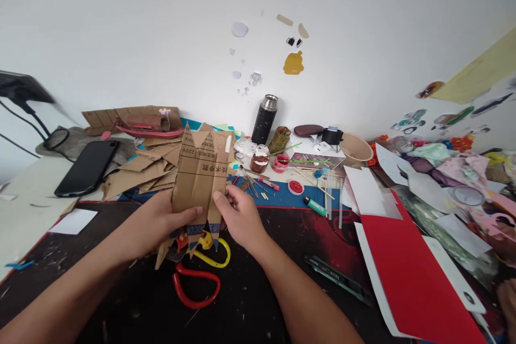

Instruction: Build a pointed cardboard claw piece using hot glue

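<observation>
Between my two hands a brown cardboard piece (199,172) stands raised above the dark mat, with printed characters on its face and pointed ends at top and bottom. My left hand (161,220) grips its left edge, thumb lying across the front. On the right side my right hand (237,212) pinches the lower edge with thumb and fingers. Below the cardboard lie scissors with one red handle loop (197,286) and one yellow handle loop (226,255); their blades are mostly hidden behind the cardboard.
Cardboard scraps (141,169) pile up at the left near a black phone (86,168). Open paint jars (259,160) and a black thermos (264,121) stand behind. A utility knife (336,277), a green lighter (315,206) and red paper (415,274) lie to the right.
</observation>
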Action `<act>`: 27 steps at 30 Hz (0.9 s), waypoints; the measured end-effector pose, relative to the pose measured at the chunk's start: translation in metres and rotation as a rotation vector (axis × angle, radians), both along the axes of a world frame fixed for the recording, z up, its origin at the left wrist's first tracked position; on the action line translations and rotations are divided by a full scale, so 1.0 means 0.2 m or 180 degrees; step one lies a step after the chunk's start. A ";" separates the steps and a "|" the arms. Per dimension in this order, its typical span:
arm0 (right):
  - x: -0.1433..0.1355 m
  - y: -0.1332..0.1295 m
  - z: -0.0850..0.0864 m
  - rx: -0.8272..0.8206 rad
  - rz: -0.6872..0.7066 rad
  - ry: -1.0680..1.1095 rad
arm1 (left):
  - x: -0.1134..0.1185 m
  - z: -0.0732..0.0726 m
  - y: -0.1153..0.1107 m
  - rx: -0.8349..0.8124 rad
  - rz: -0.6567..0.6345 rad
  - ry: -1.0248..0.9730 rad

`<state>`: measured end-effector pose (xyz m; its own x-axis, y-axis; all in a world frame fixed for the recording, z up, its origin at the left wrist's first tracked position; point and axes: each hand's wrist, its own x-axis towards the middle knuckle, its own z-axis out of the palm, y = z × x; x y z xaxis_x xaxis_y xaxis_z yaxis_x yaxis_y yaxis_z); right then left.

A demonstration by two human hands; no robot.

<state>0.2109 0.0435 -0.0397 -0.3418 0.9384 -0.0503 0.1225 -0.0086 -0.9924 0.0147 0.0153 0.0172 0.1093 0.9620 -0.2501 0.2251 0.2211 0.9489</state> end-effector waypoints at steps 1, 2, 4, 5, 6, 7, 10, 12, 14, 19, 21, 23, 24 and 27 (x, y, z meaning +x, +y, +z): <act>0.00 0.00 0.00 -0.0090 0.0025 0.0110 | 0.00 0.00 0.00 -0.0027 -0.0041 -0.0029; 0.00 0.01 0.00 -0.0150 0.0025 0.0172 | 0.00 0.00 -0.01 -0.0029 -0.0083 -0.0022; 0.00 0.01 0.00 -0.0125 -0.0069 0.0109 | 0.01 0.00 -0.01 0.0026 -0.0137 0.0096; 0.00 0.01 0.00 -0.0043 -0.0150 0.0006 | 0.01 0.00 -0.01 0.0070 -0.0150 0.0189; 0.00 0.01 0.00 0.0062 -0.0225 -0.0114 | 0.02 -0.01 -0.01 0.0118 -0.0162 0.0297; 0.00 0.01 0.00 0.0175 -0.0287 -0.0236 | 0.02 -0.02 -0.01 0.0173 -0.0170 0.0405; -0.01 0.01 0.00 0.0440 -0.0415 -0.0551 | 0.02 -0.06 -0.01 0.0345 -0.0240 0.0679; -0.01 0.00 0.01 0.0528 -0.0489 -0.0720 | 0.02 -0.09 -0.01 0.0462 -0.0327 0.0820; -0.02 0.00 0.01 0.0583 -0.0554 -0.0851 | 0.02 -0.11 -0.01 0.0562 -0.0417 0.0957; -0.04 -0.01 0.01 0.0705 -0.0627 -0.1110 | 0.05 -0.11 -0.03 0.0929 -0.0514 0.1366; -0.04 -0.02 0.01 0.0748 -0.0635 -0.1223 | 0.08 -0.11 -0.04 0.0993 -0.0510 0.1633; -0.04 -0.02 0.01 0.0791 -0.0640 -0.1302 | 0.10 -0.11 -0.05 0.0994 -0.0475 0.1905; -0.04 -0.02 0.01 0.0811 -0.0642 -0.1321 | 0.11 -0.12 -0.05 0.0985 -0.0442 0.2008; -0.04 -0.03 0.00 0.0829 -0.0658 -0.1303 | 0.12 -0.12 -0.06 0.0979 -0.0377 0.2035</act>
<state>0.2024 0.0382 -0.0396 -0.1494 0.9834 0.1029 0.5225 0.1669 -0.8362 0.0397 0.0028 -0.0075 0.1398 0.9900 -0.0197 0.7635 -0.0951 0.6388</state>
